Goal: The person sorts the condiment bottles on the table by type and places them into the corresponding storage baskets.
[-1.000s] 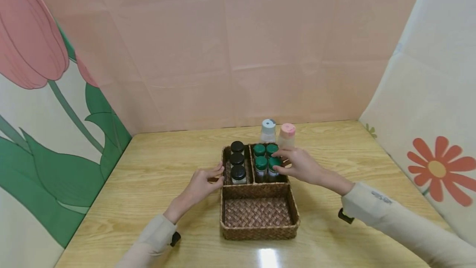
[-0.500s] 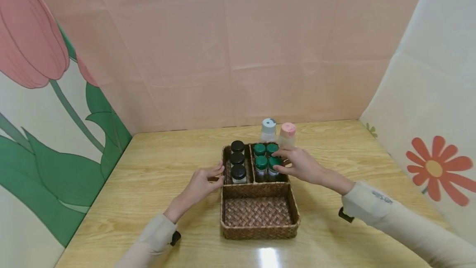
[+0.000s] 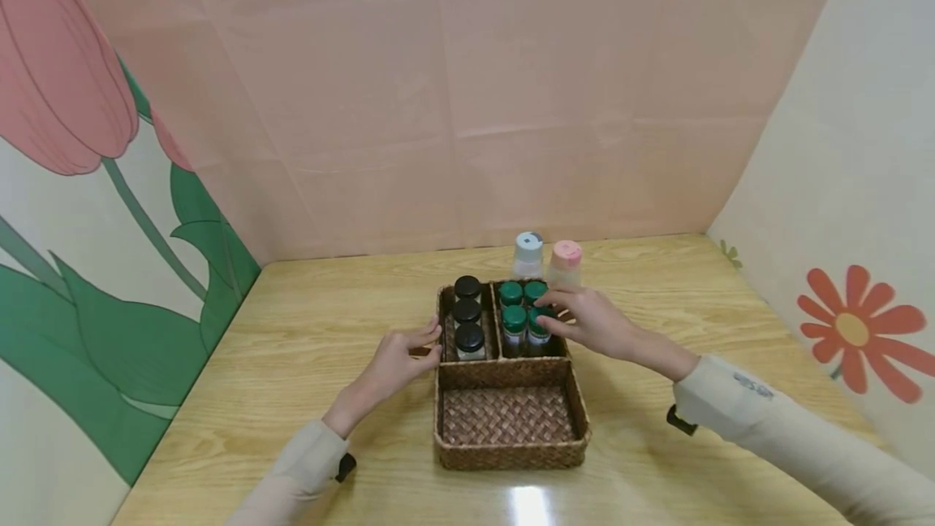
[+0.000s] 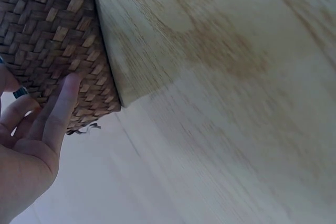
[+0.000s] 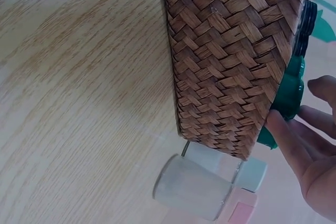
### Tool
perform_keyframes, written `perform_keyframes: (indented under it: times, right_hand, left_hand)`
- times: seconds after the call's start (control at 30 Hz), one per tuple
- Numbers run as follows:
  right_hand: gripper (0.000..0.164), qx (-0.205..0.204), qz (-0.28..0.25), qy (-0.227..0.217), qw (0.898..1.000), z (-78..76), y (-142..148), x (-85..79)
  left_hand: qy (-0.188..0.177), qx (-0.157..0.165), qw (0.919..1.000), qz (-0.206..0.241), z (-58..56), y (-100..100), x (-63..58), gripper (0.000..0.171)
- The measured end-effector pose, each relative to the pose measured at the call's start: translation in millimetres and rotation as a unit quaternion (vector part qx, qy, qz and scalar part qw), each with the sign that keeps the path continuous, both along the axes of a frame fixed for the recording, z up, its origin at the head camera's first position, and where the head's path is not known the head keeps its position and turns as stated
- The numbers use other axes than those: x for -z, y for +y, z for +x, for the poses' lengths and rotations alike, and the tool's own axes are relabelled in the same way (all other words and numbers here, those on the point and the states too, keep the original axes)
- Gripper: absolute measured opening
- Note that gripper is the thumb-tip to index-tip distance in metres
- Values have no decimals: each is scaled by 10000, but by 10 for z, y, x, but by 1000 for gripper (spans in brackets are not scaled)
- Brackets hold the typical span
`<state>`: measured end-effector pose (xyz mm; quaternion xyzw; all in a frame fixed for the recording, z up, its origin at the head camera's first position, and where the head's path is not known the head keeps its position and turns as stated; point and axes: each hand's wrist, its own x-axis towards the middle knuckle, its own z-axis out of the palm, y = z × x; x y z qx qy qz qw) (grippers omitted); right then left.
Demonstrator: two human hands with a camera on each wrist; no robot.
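A woven basket (image 3: 511, 454) stands on the wooden table. Three black-capped jars (image 3: 468, 338) line its back left compartment, and several green-capped jars (image 3: 514, 320) fill the back right one. My left hand (image 3: 390, 364) touches the basket's outer left wall with fairly straight fingers, also seen against the weave in the left wrist view. Around the cap of the near right green-capped jar (image 3: 539, 341), the thumb and fingers of my right hand (image 3: 595, 323) are bent. In the right wrist view one fingertip (image 5: 275, 119) lies by the basket's rim, and the grip is partly hidden.
Behind the basket stand two translucent containers, one with a pale blue lid (image 3: 529, 243) and one with a pink lid (image 3: 566, 253). The basket's front compartment (image 3: 507, 416) shows its bare woven floor. A pink cloth (image 3: 453, 104) hangs behind the table.
The thumb of my right hand has shifted slightly up on the green-capped jar's cap. My left hand and the basket look the same.
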<state>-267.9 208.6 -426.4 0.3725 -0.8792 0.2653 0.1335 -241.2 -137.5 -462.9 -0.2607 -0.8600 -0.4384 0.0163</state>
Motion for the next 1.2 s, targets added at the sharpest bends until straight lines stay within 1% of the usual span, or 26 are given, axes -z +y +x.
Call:
perform_keyframes:
  times: [0.13, 0.33, 0.57, 0.73, 0.9, 1.07, 1.2]
  right_hand:
    - [23, 91, -73, 117, 9999, -13, 7, 8]
    - [16, 113, -215, 240, 9994, -35, 26, 26]
    - [12, 146, -343, 340, 9987, -58, 22, 42]
    - [10, 130, -516, 497, 9973, -119, 39, 83]
    - [14, 166, -619, 781, 9949, -190, 72, 116]
    - [8, 319, -639, 963, 9928, -255, 107, 128]
    - [5, 362, -598, 1113, 9913, -299, 128, 131]
  left_hand:
    - [-7, -22, 10000, -39, -10, -2, 9, 37]
    - [-50, -20, 10000, -12, -20, -8, 33, 37]
    - [-18, -21, 10000, -72, -27, -8, 18, 37]
    - [29, 15, 10000, -68, -31, -10, 23, 37]
    - [74, 37, 10000, -23, -22, -13, 25, 36]
    - [56, 31, 10000, -40, -8, -12, 20, 37]
    - [73, 23, 10000, -25, -17, -7, 25, 36]
